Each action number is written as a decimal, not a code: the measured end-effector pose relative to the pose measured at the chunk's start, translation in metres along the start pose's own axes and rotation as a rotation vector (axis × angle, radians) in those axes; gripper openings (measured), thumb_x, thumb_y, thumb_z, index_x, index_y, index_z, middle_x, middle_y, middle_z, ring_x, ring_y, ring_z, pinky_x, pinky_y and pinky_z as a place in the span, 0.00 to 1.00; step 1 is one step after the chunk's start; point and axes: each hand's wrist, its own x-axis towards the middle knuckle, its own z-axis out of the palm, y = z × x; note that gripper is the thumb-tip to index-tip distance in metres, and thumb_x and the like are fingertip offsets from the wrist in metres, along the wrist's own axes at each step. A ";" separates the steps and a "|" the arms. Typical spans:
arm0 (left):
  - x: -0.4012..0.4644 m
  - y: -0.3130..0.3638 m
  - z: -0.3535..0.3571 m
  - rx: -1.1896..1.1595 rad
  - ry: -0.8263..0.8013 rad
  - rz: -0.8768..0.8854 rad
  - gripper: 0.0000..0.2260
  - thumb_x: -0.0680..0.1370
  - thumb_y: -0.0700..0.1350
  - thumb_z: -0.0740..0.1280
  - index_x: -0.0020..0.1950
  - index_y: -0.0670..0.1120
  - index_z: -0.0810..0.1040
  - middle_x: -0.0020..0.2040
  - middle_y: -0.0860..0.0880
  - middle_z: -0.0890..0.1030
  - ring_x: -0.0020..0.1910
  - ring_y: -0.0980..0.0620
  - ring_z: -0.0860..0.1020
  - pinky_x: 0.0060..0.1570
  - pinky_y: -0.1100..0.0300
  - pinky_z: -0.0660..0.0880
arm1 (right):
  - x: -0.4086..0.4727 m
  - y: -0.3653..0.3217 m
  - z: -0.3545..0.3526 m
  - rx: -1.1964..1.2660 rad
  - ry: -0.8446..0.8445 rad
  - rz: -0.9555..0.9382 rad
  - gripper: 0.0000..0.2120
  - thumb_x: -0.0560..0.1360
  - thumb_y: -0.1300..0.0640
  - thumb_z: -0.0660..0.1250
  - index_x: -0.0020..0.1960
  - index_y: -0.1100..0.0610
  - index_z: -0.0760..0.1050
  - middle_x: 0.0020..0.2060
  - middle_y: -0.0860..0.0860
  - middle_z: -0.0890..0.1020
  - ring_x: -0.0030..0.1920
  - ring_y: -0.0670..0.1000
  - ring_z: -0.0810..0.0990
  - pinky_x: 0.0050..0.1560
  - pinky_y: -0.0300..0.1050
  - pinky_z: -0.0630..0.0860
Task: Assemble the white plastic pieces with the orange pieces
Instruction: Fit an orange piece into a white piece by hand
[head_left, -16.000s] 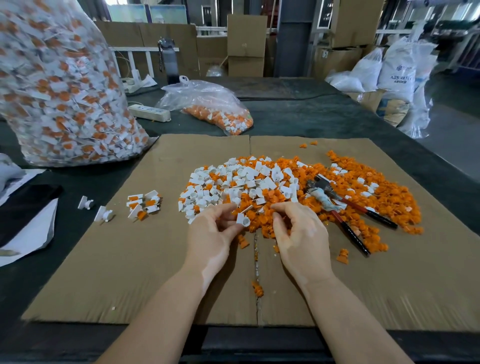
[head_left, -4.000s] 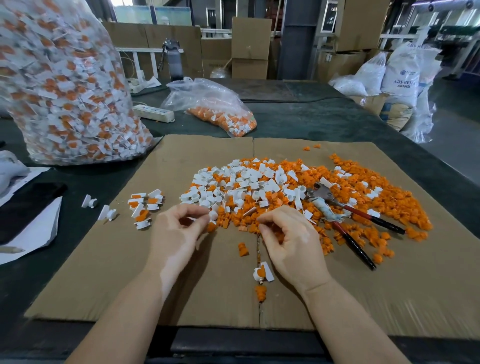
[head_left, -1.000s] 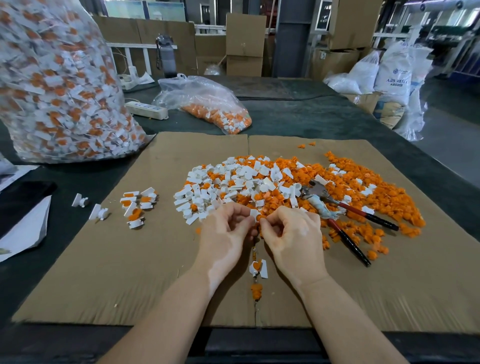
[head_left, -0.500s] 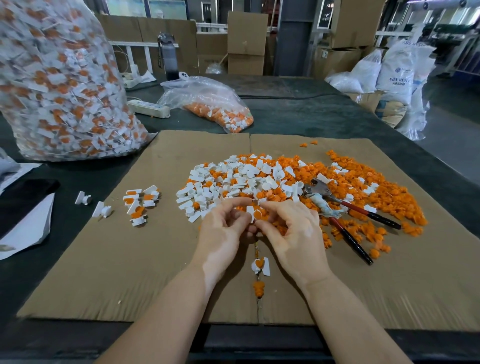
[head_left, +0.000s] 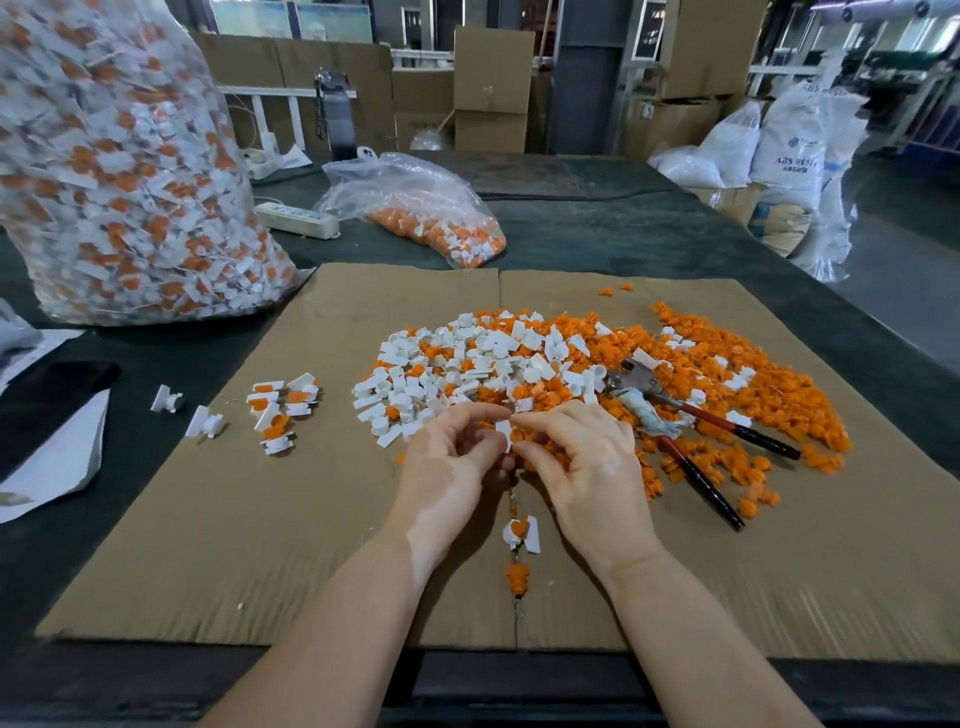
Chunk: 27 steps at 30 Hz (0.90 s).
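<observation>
Both hands meet at mid-cardboard (head_left: 208, 545). Left hand (head_left: 447, 478) and right hand (head_left: 587, 478) pinch one white piece (head_left: 504, 434) between curled fingertips, at the near edge of the mixed pile of white and orange pieces (head_left: 571, 364). One assembled piece (head_left: 519, 532) lies between the wrists. Pliers (head_left: 691, 431) rest on the pile, right side. Small finished group (head_left: 280, 410) lies left, on the cardboard's edge.

Bright even daylight from far windows, soft shadows under hands (head_left: 519, 467), glare on left bag (head_left: 119, 156), wide-angle bending and blur at edges
</observation>
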 end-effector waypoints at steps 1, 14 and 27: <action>0.000 0.000 0.000 -0.002 0.005 -0.001 0.10 0.76 0.33 0.65 0.48 0.48 0.80 0.30 0.51 0.77 0.32 0.56 0.79 0.34 0.66 0.76 | 0.000 0.000 0.000 -0.007 0.010 -0.009 0.08 0.71 0.61 0.72 0.50 0.56 0.82 0.41 0.50 0.81 0.45 0.53 0.78 0.47 0.48 0.68; 0.006 0.003 -0.001 0.089 -0.017 0.020 0.05 0.75 0.39 0.69 0.50 0.45 0.78 0.34 0.47 0.79 0.33 0.56 0.78 0.35 0.68 0.75 | 0.001 0.003 -0.007 -0.095 0.068 -0.013 0.12 0.72 0.55 0.71 0.55 0.57 0.80 0.46 0.51 0.82 0.51 0.52 0.78 0.55 0.48 0.65; 0.016 0.000 0.001 0.009 0.011 -0.055 0.06 0.75 0.37 0.68 0.51 0.45 0.78 0.30 0.52 0.81 0.32 0.58 0.79 0.36 0.68 0.76 | 0.024 0.064 -0.058 -0.659 -0.437 0.759 0.27 0.73 0.38 0.60 0.66 0.52 0.66 0.66 0.55 0.68 0.68 0.58 0.62 0.69 0.67 0.45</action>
